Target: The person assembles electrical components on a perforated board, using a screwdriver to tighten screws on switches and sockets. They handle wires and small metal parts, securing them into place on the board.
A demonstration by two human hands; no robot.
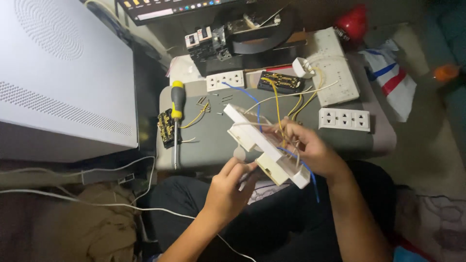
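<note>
While the left hand (pixel 228 187) curls closed against the near end of a white socket strip (pixel 264 145), the right hand (pixel 310 148) grips its far side among loose yellow and blue wires (pixel 279 104) (the strip hangs tilted above the lap). Beyond, on the grey board (pixel 208 140), lies a yellow-handled screwdriver (pixel 176 116), with a white triple socket (pixel 344 119) farther right.

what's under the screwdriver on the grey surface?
The yellow-handled screwdriver lies across a black terminal block with brass contacts, its shaft over the grey surface. The part of the block beneath the handle is hidden.
</note>
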